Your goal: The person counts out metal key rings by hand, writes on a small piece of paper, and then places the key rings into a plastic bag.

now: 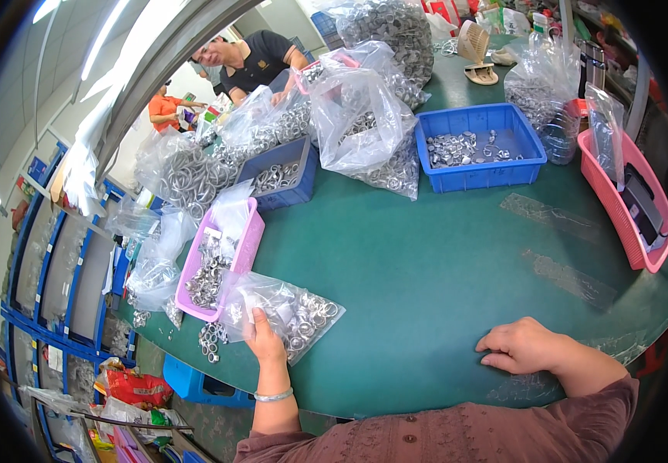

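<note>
My left hand grips a clear plastic bag at its near left side, thumb on top. Silvery metal rings fill the bag's right part. The bag lies partly over the near end of a pink basket that holds more small metal pieces and a crumpled clear bag. A few loose rings are on the green table left of my left hand. My right hand rests on the tabletop at the right, fingers loosely bent and thumb apart, with nothing seen in it.
A blue bin and a darker blue bin hold metal pieces. Large clear bags of rings crowd the far side. A coral basket stands at right. Across the table is a person; another is farther back. Shelves line the left.
</note>
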The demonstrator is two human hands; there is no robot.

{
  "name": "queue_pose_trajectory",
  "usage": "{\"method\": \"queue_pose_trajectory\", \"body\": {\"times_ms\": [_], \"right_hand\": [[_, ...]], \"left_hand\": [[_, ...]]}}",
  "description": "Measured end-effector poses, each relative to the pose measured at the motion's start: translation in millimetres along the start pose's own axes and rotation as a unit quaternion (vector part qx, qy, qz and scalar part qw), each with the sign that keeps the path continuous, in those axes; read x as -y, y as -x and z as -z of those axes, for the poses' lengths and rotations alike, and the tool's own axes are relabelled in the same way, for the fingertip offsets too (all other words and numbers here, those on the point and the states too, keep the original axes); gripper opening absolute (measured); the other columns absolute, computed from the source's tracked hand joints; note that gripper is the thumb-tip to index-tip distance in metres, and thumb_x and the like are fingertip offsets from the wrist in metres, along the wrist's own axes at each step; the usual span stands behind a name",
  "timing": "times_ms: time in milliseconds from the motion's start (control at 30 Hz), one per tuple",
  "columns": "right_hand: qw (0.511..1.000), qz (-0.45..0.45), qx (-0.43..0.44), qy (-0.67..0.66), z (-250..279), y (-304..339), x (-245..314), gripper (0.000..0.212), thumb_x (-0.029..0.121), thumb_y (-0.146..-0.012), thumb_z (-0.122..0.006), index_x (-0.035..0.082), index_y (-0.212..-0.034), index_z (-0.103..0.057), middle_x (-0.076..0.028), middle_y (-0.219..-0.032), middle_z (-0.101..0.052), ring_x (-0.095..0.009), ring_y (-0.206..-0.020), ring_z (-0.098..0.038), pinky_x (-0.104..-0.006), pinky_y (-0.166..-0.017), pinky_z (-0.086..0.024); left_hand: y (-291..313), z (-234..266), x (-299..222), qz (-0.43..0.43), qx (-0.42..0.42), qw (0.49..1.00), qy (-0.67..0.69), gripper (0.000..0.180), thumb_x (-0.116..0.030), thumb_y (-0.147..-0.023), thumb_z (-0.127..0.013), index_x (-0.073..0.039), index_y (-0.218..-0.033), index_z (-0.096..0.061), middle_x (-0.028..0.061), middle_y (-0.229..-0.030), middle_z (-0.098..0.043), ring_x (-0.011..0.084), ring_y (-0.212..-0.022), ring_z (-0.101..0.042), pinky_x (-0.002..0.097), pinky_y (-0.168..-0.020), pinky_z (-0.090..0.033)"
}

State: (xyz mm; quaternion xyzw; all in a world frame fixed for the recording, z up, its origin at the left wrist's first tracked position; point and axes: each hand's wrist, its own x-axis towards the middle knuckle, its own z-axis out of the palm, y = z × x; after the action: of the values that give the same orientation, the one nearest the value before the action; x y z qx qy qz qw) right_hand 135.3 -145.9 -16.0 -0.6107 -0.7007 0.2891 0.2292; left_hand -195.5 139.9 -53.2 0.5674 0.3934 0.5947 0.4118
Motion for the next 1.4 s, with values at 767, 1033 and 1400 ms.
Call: {"method": "queue_pose_trajectory", "body": {"times_ms": [767, 1033, 1400], "right_hand": [[1.0, 0.001, -0.002, 0.0, -0.4, -0.3, 0.0, 0.02, 0.025, -0.084, -0.06, 0.011, -0.098, -0.063, -0.006, -0.088, -0.066, -0.027, -0.077, -0.063, -0.0382, -0.06, -0.05], [1.0, -0.014, 0.015, -0.004, 1.7, -0.2, 1.9, 0.021, 0.026, -0.086, -0.058, 0.011, -0.101, -0.063, -0.007, -0.093, -0.066, -0.027, -0.079, -0.063, -0.0384, -0.064, -0.05], [0.999, -0.023, 0.028, -0.001, 2.3, -0.1, 2.0, 0.023, 0.027, -0.087, -0.057, 0.011, -0.102, -0.062, -0.008, -0.094, -0.065, -0.027, -0.082, -0.063, -0.0391, -0.066, -0.05]], "left_hand": [[-0.2, 1.4, 1.0, 0.006, -0.003, 1.0, -0.001, 0.035, -0.022, -0.096, -0.048, 0.006, -0.115, -0.054, 0.0103, -0.107, -0.059, 0.0171, -0.094, -0.056, 0.029, -0.081, -0.046], [0.2, 0.4, 1.2, 0.02, -0.01, 1.0, 0.003, 0.035, -0.021, -0.097, -0.047, 0.007, -0.116, -0.053, 0.0103, -0.109, -0.058, 0.017, -0.097, -0.055, 0.0288, -0.084, -0.045], [-3.9, 11.4, 13.8, 0.024, -0.003, 1.0, -0.011, 0.037, -0.02, -0.097, -0.046, 0.008, -0.121, -0.05, 0.012, -0.115, -0.056, 0.0191, -0.103, -0.054, 0.0302, -0.089, -0.043]]}}
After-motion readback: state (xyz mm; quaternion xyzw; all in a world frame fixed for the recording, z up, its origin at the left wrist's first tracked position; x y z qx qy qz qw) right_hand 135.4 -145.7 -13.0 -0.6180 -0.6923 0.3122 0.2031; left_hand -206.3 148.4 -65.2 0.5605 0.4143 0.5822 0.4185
